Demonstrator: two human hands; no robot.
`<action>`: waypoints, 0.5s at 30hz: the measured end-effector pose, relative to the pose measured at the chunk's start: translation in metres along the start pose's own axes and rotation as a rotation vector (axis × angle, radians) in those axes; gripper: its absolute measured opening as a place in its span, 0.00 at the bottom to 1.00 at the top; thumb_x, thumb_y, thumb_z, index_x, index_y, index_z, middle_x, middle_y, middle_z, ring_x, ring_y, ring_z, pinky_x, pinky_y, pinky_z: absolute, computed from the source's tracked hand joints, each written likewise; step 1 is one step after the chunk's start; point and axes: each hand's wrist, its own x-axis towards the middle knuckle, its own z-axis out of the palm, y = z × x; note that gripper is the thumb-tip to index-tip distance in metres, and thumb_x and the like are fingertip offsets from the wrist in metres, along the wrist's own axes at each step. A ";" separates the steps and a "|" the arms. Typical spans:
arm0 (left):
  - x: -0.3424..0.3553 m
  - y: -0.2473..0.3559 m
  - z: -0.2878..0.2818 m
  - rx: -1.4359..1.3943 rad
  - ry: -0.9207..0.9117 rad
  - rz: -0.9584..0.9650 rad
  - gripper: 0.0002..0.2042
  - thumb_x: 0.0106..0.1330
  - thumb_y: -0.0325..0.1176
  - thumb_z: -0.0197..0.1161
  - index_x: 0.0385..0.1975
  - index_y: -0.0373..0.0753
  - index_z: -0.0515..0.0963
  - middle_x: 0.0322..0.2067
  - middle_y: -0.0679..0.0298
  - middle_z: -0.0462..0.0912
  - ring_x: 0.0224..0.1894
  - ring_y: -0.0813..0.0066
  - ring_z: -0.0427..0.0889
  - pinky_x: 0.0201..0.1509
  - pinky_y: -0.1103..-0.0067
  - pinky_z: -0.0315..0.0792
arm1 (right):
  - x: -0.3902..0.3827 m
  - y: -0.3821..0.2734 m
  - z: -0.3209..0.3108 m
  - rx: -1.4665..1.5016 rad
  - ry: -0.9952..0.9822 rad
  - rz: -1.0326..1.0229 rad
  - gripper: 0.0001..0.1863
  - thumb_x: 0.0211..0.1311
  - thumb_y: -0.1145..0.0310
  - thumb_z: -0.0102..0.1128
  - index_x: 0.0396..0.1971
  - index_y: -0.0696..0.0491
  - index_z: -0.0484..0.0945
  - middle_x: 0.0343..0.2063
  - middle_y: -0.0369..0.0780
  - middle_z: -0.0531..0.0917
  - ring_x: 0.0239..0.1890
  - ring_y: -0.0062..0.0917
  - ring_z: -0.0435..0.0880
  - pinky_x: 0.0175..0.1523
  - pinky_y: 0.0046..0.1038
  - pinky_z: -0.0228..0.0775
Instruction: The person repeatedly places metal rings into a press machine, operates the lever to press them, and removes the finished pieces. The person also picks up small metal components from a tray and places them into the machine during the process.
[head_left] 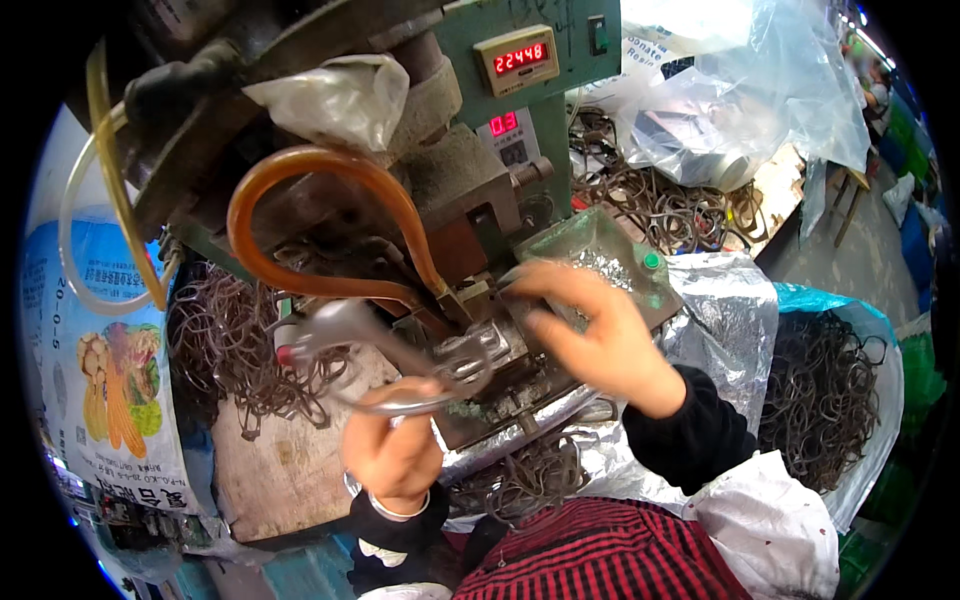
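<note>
My left hand [395,455] is closed around a grey looped metal piece [352,335], raised in front of the press [470,185]. Motion smears this piece, so its exact kind is unclear. My right hand [615,345] reaches to the right side of the press's working area [505,350], thumb and fingers apart. Its fingertips are blurred, and nothing shows between them. An orange-brown hose [245,215] loops down to the working area, just beyond the held piece.
Tangled looped metal pieces lie left [245,350], back right [670,205] and near me [530,475]. More fill a lined sack [820,400] at right. A green tray [590,240] with metal bits adjoins the press. A printed sack [105,370] stands at left.
</note>
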 end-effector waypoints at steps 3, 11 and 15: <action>0.002 0.000 0.017 -0.089 -0.072 0.075 0.22 0.43 0.15 0.65 0.42 0.38 0.84 0.31 0.59 0.83 0.24 0.68 0.78 0.24 0.77 0.70 | -0.022 0.066 -0.015 -0.885 0.152 0.125 0.14 0.50 0.69 0.68 0.38 0.54 0.82 0.47 0.48 0.80 0.59 0.45 0.74 0.54 0.44 0.72; -0.009 0.001 0.017 -0.085 -0.138 0.101 0.16 0.55 0.12 0.57 0.41 0.36 0.79 0.32 0.56 0.84 0.31 0.61 0.82 0.34 0.73 0.75 | -0.015 0.088 -0.030 -0.591 0.256 0.013 0.06 0.51 0.70 0.66 0.29 0.54 0.80 0.41 0.43 0.82 0.51 0.41 0.79 0.50 0.40 0.72; -0.003 0.005 0.018 -0.069 -0.189 0.075 0.14 0.56 0.14 0.59 0.40 0.37 0.80 0.33 0.55 0.85 0.31 0.61 0.82 0.34 0.73 0.75 | -0.019 0.094 -0.031 -0.644 0.192 0.106 0.08 0.54 0.71 0.64 0.34 0.53 0.80 0.42 0.44 0.81 0.51 0.42 0.78 0.53 0.40 0.72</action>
